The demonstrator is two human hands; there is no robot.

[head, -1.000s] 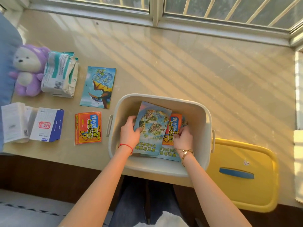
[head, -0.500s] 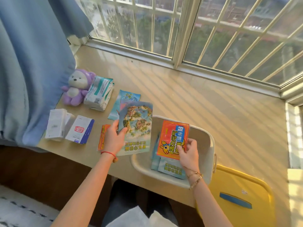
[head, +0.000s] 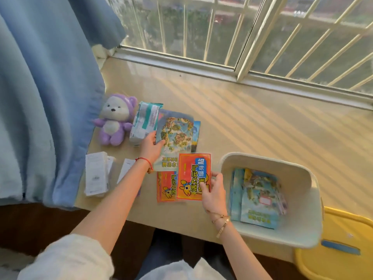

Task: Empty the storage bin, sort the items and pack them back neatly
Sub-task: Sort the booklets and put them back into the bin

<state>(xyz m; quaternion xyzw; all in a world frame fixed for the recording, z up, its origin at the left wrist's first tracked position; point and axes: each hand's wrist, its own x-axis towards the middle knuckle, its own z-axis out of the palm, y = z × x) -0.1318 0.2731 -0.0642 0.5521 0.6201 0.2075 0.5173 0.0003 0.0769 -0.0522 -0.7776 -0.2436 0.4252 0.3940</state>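
Sunlit windowsill counter (head: pixel 252 126) now carries both packets lifted out of the storage bin (head: pixel 302 203) a moment ago: the left hand (head: pixel 150 147) grips a blue map packet (head: pixel 175 136) over its matching one, the right hand (head: pixel 214 190) pinches an orange packet (head: pixel 192 176) above its twin. Sorting advances; blue packets remain inside the bin.

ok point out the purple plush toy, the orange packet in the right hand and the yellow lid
purple plush toy (head: pixel 113 123): head view, on its white belly
orange packet (head: pixel 191 174): head view, middle of its printed front
yellow lid (head: pixel 343 265): head view, bare yellow top
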